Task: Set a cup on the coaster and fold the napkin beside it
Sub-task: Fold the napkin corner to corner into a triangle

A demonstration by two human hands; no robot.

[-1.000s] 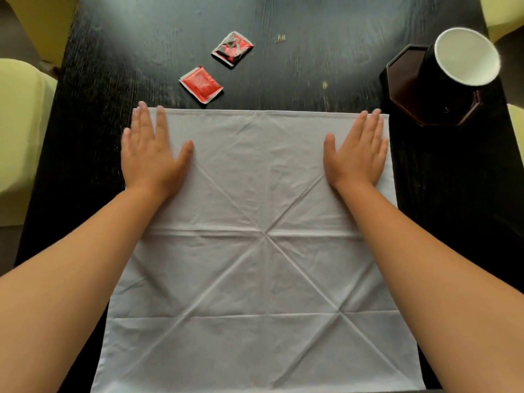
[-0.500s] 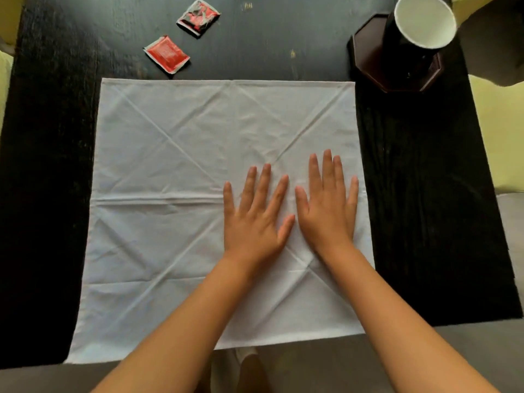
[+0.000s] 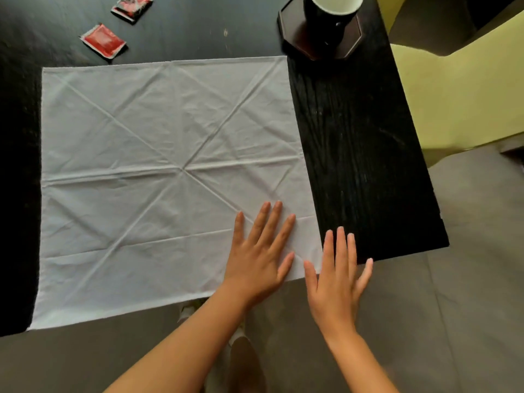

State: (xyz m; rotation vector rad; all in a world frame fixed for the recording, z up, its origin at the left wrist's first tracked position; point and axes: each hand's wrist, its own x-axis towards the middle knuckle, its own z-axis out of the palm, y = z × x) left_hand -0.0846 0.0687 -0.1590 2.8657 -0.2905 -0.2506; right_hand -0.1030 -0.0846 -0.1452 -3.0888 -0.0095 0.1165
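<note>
Left hand (image 3: 256, 255) lies flat, fingers spread, on the napkin's (image 3: 158, 177) near right corner. Right hand (image 3: 337, 282), spread, hovers past the edge, holding nothing. Advice: smooth the creases outward before folding. Farther off, the cup (image 3: 330, 12) stands on the coaster (image 3: 350, 41).

The black wood-grain tabletop (image 3: 354, 154) carries an unfolded white napkin (image 3: 158, 171), two red sachets (image 3: 103, 41) (image 3: 131, 7), and a dark octagonal coaster (image 3: 297, 38).
</note>
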